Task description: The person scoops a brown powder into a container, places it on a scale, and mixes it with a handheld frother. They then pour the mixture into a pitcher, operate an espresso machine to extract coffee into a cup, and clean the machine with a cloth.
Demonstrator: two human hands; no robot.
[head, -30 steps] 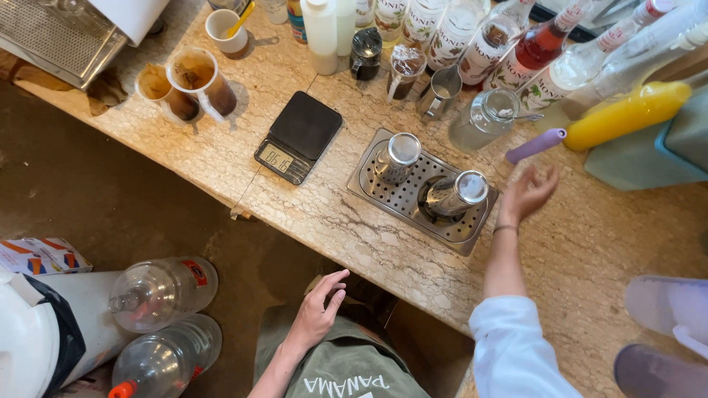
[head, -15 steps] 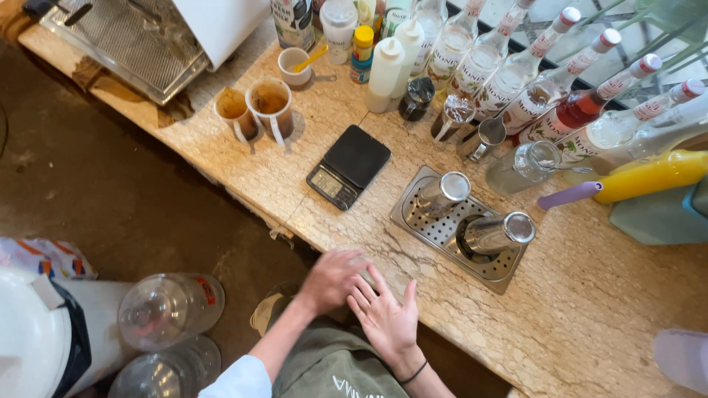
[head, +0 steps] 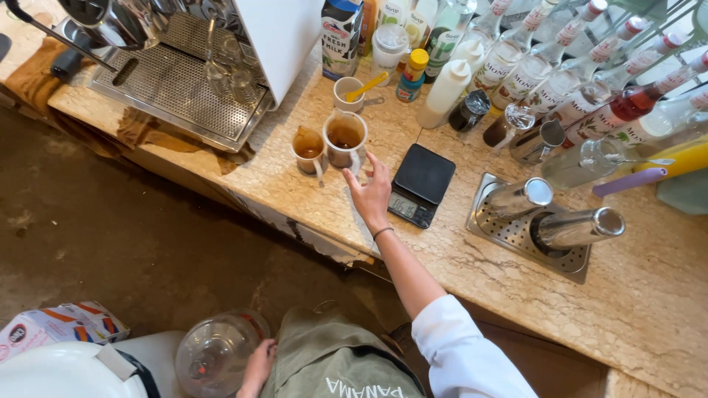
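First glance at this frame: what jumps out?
The right hand stretches open over the marble counter, fingertips close to a cup of brown liquid that stands beside a smaller cup, with a black scale just right of the hand. Behind them runs a crowded row of syrup bottles, and two steel pitchers lie on a drain tray. The left hand rests low by the apron.

Left hand (head: 258, 365) low beside apron, fingers partly hidden behind it, grip unreadable. Espresso machine (head: 184, 66) cut by top edge. Syrup bottles (head: 590, 81) behind black scale (head: 422, 184): tops cut off. Scale display too small to read.
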